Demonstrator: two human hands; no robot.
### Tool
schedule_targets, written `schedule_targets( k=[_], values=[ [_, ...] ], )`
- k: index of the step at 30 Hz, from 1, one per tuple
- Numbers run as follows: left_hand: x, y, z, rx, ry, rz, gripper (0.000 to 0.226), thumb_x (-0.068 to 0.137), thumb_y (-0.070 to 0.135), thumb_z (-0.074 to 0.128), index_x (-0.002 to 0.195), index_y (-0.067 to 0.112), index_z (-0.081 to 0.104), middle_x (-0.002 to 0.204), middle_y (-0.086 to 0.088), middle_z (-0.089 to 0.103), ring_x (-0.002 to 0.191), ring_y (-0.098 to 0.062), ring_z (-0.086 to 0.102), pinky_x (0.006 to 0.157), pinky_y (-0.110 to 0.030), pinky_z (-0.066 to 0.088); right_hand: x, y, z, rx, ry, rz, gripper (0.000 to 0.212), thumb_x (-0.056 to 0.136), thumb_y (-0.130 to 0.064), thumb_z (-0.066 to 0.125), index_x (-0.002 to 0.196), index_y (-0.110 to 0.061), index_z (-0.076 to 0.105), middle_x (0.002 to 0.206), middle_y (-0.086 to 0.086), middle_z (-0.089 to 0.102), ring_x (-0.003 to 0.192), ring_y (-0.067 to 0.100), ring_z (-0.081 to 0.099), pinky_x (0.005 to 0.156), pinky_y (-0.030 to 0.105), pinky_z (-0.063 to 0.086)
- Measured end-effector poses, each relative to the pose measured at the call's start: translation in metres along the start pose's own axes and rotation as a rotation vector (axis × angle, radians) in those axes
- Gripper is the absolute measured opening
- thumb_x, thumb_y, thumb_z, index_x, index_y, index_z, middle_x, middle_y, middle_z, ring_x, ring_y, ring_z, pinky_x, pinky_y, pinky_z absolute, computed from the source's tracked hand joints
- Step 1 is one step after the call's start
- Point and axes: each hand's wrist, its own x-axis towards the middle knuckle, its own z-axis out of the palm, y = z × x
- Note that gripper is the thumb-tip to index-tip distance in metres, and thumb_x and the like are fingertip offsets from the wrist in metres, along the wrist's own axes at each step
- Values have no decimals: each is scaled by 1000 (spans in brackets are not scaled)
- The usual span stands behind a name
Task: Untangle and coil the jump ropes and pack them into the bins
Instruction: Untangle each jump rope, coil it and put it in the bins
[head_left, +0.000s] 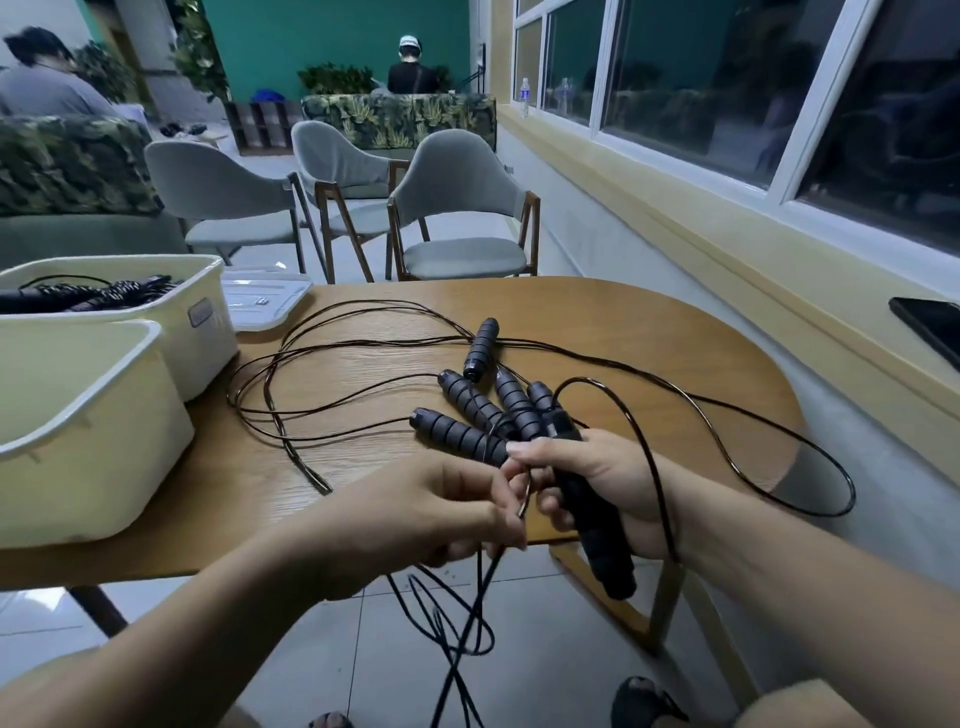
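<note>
— Where does the rope sit relative to the hands?
— The right hand (597, 478) is curled round one black handle (605, 545) at the table (649, 338) edge. The left hand (441, 509) pinches the thin cord (525, 493) just beside it.
— And the rest?
— Other handles (467, 402) lie fanned on the table just beyond the fingers, and cords loop toward the near bin (104, 415) and the far bin (202, 291).
</note>
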Motion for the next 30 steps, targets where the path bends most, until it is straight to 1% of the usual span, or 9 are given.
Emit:
schedule_targets(
  k=[3,6,9,12,16,19,24,27,30],
  values=[
    [5,-9,6,41,-25,-57,14,102,23,69,102,11,76,85,1,70,68,-8,53,60,-21,38,5,-2,2,21,-3,-44,14,96,-18,75,103,-6,74,89,8,69,61,10,54,56,21,43],
    [17,-16,10,-142,90,-122,24,105,29,61,111,10,75,99,-4,74,83,-16,61,66,-25,43,6,-8,0,-8,-20,-78,17,96,-17,75,106,-4,72,86,7,67,61,10,53,55,19,45],
    [34,-17,11,-403,223,-165,31,106,30,49,104,11,74,95,-7,73,80,-15,63,65,-28,41,4,-14,1,-91,-57,-107,8,98,-17,73,98,-9,75,84,7,65,65,12,53,58,20,43],
    [50,-18,7,-522,293,-150,36,109,37,42,103,13,69,88,-6,70,73,-14,64,61,-28,41,-1,-19,2,-143,-43,-127,7,97,-15,73,90,-14,74,82,8,66,64,13,54,57,22,43],
    [69,-19,0,-601,378,-142,40,108,44,46,102,14,72,76,1,67,66,-12,63,61,-29,40,-9,-20,1,-216,-66,-145,6,97,-12,73,97,-9,68,83,12,68,60,14,53,56,23,43],
    [78,-17,-5,-608,385,-144,35,107,39,53,105,13,76,80,2,73,65,-9,62,64,-27,43,-11,-18,0,-271,-106,-147,11,96,-11,75,102,-4,69,84,14,70,64,16,54,57,24,45],
    [90,-18,-14,-601,436,-136,25,103,33,66,111,11,73,84,2,78,62,-2,65,50,-15,38,-14,-18,-3,-464,-296,-128,15,97,-12,76,100,2,71,92,17,75,72,20,59,65,30,48],
    [91,-19,-20,-595,450,-116,34,101,25,70,124,0,71,88,1,77,63,-2,63,53,-15,35,-9,-17,-5,-635,-355,-98,14,98,-22,77,97,-8,75,102,11,80,75,20,64,69,33,50],
    [90,-15,-24,-600,483,-58,34,100,15,69,130,-2,70,89,-2,75,61,-4,63,52,-16,38,0,-14,-7,-651,-263,-72,31,98,-37,76,109,-8,76,109,10,81,77,18,66,70,33,52]
  ],
)
